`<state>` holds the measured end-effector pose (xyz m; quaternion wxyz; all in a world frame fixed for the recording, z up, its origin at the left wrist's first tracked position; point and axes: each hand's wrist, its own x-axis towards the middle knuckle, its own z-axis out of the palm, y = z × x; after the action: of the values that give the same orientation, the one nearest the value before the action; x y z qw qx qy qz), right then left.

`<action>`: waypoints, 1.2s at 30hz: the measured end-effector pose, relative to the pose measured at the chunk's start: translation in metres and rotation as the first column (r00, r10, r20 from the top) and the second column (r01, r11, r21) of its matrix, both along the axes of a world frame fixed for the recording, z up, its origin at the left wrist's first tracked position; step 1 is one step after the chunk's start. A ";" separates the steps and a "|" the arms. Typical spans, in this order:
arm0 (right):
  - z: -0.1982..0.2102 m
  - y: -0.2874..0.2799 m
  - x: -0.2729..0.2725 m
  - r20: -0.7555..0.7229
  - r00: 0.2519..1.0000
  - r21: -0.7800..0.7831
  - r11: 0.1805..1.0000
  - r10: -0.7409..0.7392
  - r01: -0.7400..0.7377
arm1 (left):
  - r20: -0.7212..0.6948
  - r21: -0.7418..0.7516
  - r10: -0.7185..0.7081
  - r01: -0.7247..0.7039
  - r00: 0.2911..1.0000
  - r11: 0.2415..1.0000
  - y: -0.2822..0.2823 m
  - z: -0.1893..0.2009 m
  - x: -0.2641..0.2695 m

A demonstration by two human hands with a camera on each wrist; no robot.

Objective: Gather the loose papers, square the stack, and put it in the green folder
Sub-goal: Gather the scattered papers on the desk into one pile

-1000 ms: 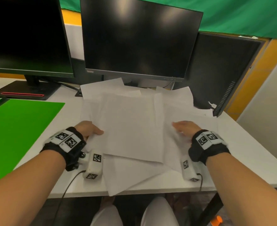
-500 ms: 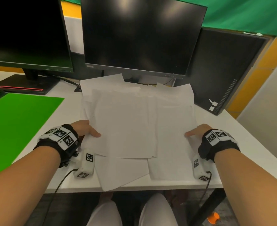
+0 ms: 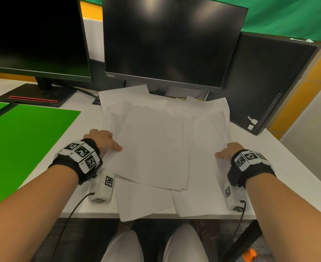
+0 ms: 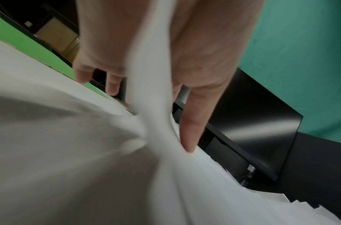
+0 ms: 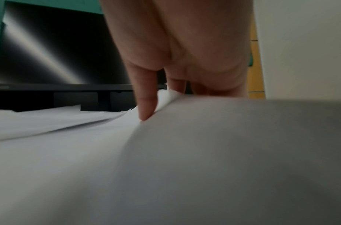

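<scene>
Several loose white papers (image 3: pixel 155 144) lie in an uneven overlapping pile at the middle of the white desk (image 3: pixel 288 176), with some corners hanging over the front edge. My left hand (image 3: pixel 104 139) grips the pile's left edge. In the left wrist view its thumb (image 4: pixel 190 130) lies on top, the other fingers (image 4: pixel 112 85) sit behind the sheets, and the papers (image 4: pixel 152 91) bend up between them. My right hand (image 3: pixel 229 150) holds the right edge, where its thumb (image 5: pixel 146 109) presses on the curled-up papers (image 5: pixel 165 99). The green folder (image 3: pixel 23 144) lies flat to the left.
Two dark monitors (image 3: pixel 171 40) (image 3: pixel 33 35) stand right behind the papers, the left one on a black base (image 3: pixel 37 95). A black computer case (image 3: pixel 269 82) stands at the back right. A cable (image 3: pixel 69 220) hangs from my left wrist over the desk's front edge.
My right hand has moved from on top of the sheets out to the pile's right edge, and the right-hand sheets have drawn in closer. My left hand has stayed at the left edge.
</scene>
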<state>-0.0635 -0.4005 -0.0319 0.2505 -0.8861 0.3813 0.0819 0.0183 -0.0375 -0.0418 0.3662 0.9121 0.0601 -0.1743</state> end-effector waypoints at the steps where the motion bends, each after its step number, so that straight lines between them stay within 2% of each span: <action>1: 0.000 -0.001 0.001 0.008 1.000 0.000 1.000 0.016 -0.016 | -0.011 -0.032 0.013 -0.014 1.000 0.999 -0.001 0.001 0.000; 3: -0.002 0.000 0.000 -0.021 0.997 0.118 0.991 0.074 -0.071 | -0.041 -0.175 0.038 -0.044 0.998 0.984 -0.001 0.002 0.000; 5: -0.007 -0.007 0.002 0.045 0.997 0.232 0.970 0.067 -0.076 | -0.039 -0.253 0.104 -0.110 0.994 0.961 0.001 0.003 0.000; 9: -0.004 -0.001 0.005 0.071 0.997 0.151 0.988 0.026 -0.036 | -0.024 -0.357 0.256 -0.248 0.966 0.901 0.004 -0.001 0.001; 10: -0.004 0.003 0.006 0.076 0.996 0.179 0.982 0.048 -0.061 | -0.027 -0.347 0.262 -0.255 0.965 0.903 0.005 -0.003 0.001; 12: -0.011 -0.001 0.012 0.064 0.990 0.262 0.955 0.128 -0.140 | -0.043 -0.313 0.242 -0.243 0.969 0.918 0.009 -0.005 0.001; 17: -0.006 0.013 0.009 0.090 0.995 0.293 0.954 0.032 -0.057 | -0.086 -0.365 0.171 -0.190 0.982 0.912 0.020 -0.004 -0.001; 20: -0.004 0.025 0.010 0.129 0.991 0.485 0.870 0.034 -0.093 | -0.078 -0.396 0.095 -0.118 0.992 0.911 0.017 0.001 -0.003; 23: -0.007 0.024 0.014 0.183 0.982 0.481 0.875 -0.043 -0.051 | -0.120 -0.456 0.006 -0.061 0.993 0.888 0.015 0.006 -0.008; 27: -0.014 0.032 0.019 0.187 0.982 0.657 0.745 -0.014 -0.114 | -0.173 -0.496 -0.078 -0.018 0.982 0.868 0.011 0.000 -0.015; 29: -0.014 0.037 0.019 0.197 0.980 0.639 0.756 0.018 -0.142 | -0.179 -0.526 -0.100 -0.010 0.979 0.851 0.010 -0.001 -0.017; 31: -0.013 0.034 0.021 0.212 0.977 0.554 0.823 0.003 -0.123 | -0.196 -0.558 -0.087 -0.038 0.977 0.829 0.012 -0.006 -0.011; 32: -0.012 0.030 0.021 0.218 0.976 0.554 0.825 -0.015 -0.111 | -0.206 -0.578 -0.079 -0.056 0.975 0.814 0.013 -0.007 -0.011; 36: -0.014 0.035 0.024 0.218 0.976 0.648 0.743 0.030 -0.167 | -0.203 -0.594 -0.124 -0.022 0.971 0.804 0.007 -0.007 -0.015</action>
<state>-0.0397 -0.3659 -0.0459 0.5794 -0.7621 0.2536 0.1388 0.0035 -0.0302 -0.0488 0.6176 0.7269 0.0204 -0.2995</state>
